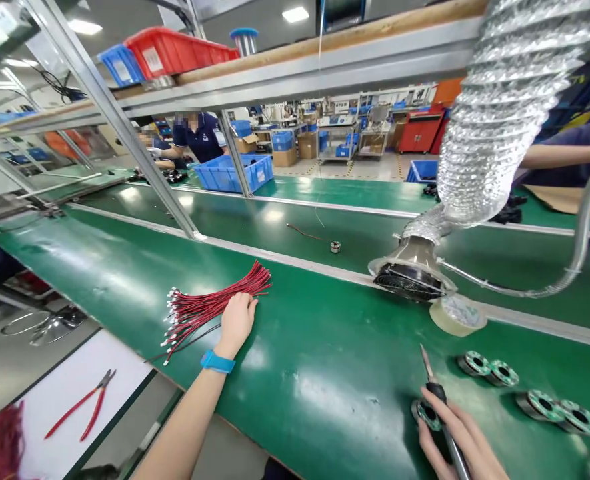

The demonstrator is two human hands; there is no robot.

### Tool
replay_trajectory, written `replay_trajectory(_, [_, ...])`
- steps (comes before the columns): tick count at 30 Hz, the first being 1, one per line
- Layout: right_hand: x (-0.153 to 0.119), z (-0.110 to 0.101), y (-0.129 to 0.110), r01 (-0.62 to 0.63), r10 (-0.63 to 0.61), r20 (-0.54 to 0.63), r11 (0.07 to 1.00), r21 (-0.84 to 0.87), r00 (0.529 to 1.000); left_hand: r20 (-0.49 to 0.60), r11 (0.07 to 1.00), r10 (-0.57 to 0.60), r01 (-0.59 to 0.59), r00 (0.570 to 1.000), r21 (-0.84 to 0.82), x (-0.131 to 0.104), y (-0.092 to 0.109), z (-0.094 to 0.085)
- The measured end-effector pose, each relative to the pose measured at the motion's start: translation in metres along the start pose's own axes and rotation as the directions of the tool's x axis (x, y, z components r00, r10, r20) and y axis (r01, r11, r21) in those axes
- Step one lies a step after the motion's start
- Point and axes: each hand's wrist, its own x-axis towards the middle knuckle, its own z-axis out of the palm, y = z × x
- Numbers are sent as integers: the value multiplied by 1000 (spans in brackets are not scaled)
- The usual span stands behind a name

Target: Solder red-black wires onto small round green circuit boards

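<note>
1 soldering iron in right hand

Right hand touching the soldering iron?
Touching. The head view shows fingers of the right hand lying against the handle of the soldering iron.

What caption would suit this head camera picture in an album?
Left hand at the red wires, right hand holding a soldering iron on a green bench.

Green workbench carries red wires, round stators and tape.
</note>
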Motion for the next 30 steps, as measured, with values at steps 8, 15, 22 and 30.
replay_trajectory(8, [9,11,-21,-73,67,-127,996,-43,990,129,911,230,-166,965,-378,-41,98,10])
replay_trajectory(15, [18,-3,-31,-58,66,-41,983,174,997,426,549,375,174,823,-818,-77,204,12])
replay_trajectory(22, [22,-13,-45,-153,254,-201,897,414,946,406,489,570,102,714,-866,-118,259,0])
replay_trajectory(30, [9,-16,-57,-258,440,-222,791,555,870,461,503,588,145,665,-852,-138,263,1])
